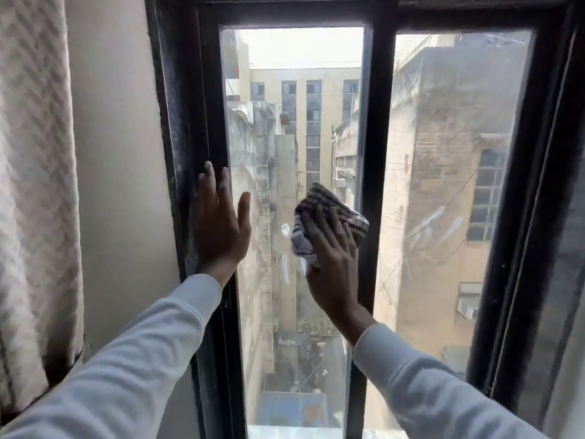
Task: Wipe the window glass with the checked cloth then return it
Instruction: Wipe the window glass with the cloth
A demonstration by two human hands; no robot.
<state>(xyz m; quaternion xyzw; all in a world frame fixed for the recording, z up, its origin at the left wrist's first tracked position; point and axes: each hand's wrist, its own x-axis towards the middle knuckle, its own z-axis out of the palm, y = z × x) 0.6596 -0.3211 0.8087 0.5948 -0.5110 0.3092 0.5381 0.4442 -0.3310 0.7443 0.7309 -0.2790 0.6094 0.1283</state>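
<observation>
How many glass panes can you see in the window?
2: the left pane, where the right hand presses the checked cloth, and the right pane beside it.

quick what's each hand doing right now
Left hand: open, flat against the window frame, holding nothing.
Right hand: pressing the checked cloth on the glass.

The window glass (294, 128) in its black frame (190, 122) carries the bunched checked cloth (326, 213), pressed flat against the pane by the right hand (332, 267).
</observation>
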